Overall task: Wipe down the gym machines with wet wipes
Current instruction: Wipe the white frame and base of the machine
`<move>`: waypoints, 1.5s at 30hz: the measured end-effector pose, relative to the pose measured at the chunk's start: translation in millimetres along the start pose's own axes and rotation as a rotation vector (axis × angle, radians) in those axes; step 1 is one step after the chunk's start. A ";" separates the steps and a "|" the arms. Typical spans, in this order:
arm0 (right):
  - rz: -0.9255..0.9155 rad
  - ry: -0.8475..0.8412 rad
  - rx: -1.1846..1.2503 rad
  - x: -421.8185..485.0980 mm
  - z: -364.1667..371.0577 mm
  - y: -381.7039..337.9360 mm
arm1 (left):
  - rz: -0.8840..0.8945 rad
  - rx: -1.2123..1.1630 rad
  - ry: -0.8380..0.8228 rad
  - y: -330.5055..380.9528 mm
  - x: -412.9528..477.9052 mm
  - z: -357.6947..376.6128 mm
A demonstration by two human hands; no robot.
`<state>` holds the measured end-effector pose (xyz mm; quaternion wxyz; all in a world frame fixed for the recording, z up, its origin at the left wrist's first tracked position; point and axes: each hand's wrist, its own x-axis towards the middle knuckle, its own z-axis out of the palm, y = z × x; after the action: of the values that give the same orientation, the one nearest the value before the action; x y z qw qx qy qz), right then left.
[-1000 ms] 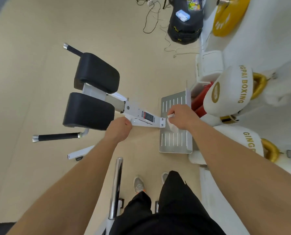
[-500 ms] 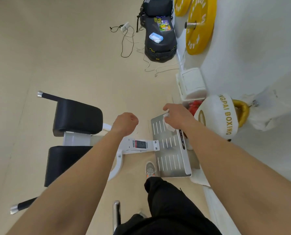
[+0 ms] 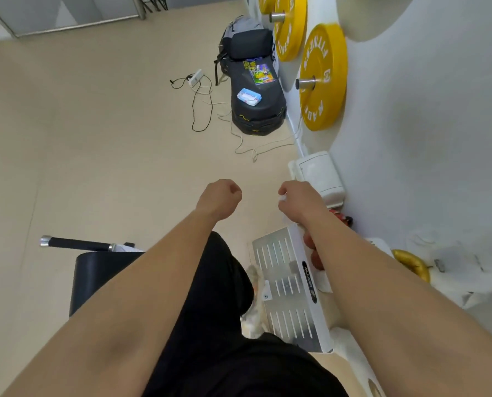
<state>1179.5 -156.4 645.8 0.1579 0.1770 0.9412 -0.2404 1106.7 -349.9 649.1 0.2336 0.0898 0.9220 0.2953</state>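
Observation:
My right hand (image 3: 299, 200) is closed around a crumpled white wet wipe (image 3: 282, 198), of which only a small bit shows at the fingers. It hangs above the floor, beyond the far end of the machine's slotted metal footplate (image 3: 289, 287). My left hand (image 3: 220, 197) is a closed fist with nothing in it, level with the right hand and apart from it. The machine's black pad (image 3: 98, 275) and a black-gripped handle (image 3: 75, 243) lie low at the left, partly hidden by my left forearm. A pack of wet wipes (image 3: 249, 96) rests on a black bag.
The black bag (image 3: 256, 90) stands ahead by the white wall, with cables and a power strip (image 3: 196, 78) on the floor beside it. Yellow weight plates (image 3: 322, 78) hang on the wall. A white box (image 3: 320, 174) sits at the wall's foot. My black-trousered leg is raised in front.
Both hands have lifted off the machine and moved forward over the floor. The view has swung ahead, so the footplate and pads now sit lower in the frame, and my leg has stepped forward.

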 end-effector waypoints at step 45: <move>0.714 0.153 0.262 359.7 -130.6 41.9 | 0.577 0.669 -0.636 194.1 499.1 -19.6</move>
<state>849.7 37.0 600.6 0.1370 0.5296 0.7908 -0.2748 666.0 -51.1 588.5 0.3692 0.4936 0.7875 -0.0041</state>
